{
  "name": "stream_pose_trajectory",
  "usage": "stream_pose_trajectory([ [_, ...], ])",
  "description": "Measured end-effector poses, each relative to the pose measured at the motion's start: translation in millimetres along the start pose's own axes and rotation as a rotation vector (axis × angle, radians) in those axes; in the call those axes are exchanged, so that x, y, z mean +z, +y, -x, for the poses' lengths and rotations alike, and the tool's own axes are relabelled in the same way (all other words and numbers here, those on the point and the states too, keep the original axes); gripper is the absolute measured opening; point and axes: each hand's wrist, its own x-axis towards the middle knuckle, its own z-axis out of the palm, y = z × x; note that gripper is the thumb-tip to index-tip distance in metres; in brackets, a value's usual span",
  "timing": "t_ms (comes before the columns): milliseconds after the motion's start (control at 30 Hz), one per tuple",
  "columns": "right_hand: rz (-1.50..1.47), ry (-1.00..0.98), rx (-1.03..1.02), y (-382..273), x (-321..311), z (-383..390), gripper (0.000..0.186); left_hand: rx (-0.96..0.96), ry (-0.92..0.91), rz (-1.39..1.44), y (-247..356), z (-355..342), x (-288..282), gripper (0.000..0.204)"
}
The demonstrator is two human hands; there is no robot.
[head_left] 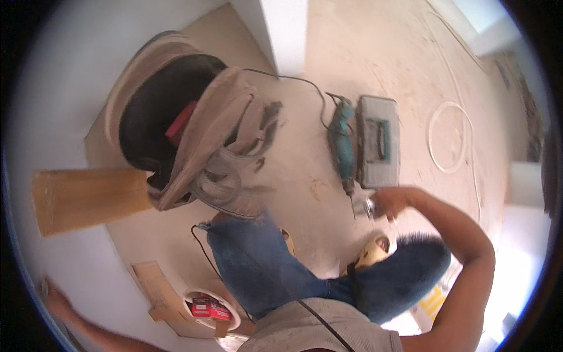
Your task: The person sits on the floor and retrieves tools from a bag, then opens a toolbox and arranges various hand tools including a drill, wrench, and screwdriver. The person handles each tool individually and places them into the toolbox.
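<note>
My right hand (392, 202) grips a small silver metal object (368, 207), whose exact kind I cannot make out, beside the tip of a teal power drill (341, 141). The drill lies on the floor against a grey plastic toolbox (375, 167), its black cord running toward the back. At the far lower left, my left hand (57, 300) is close to the white wall (88, 276), fingers closed around something dim at the rim of the view. My jeans-clad legs (246, 264) are bent below me, with yellow footwear (372, 252) showing.
A large tan tool bag (199, 158), red item inside, stands upper left by a tan board (88, 202). A white bucket (231, 311) holds red boxes; cardboard (164, 296) lies alongside. A coiled white cable (463, 138) lies right. A white pillar (287, 41) rises at the back.
</note>
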Motion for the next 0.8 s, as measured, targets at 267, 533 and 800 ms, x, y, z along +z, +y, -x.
stream_pose_trajectory([
  [267, 0.524, 0.122, -0.087, 159, 74, -81, 0.036, 0.18, -0.735, 0.921, 400, 83, 41, 0.028],
  [533, 0.372, 0.474, 0.153, 232, 122, -79, 0.02, 1.138, -1.0, 0.912, 649, 188, 25, 0.039],
  [800, 0.38, 0.644, 0.231, 238, 125, -63, 0.011, 1.755, -1.192, 0.593, 787, 405, 23, 0.032],
])
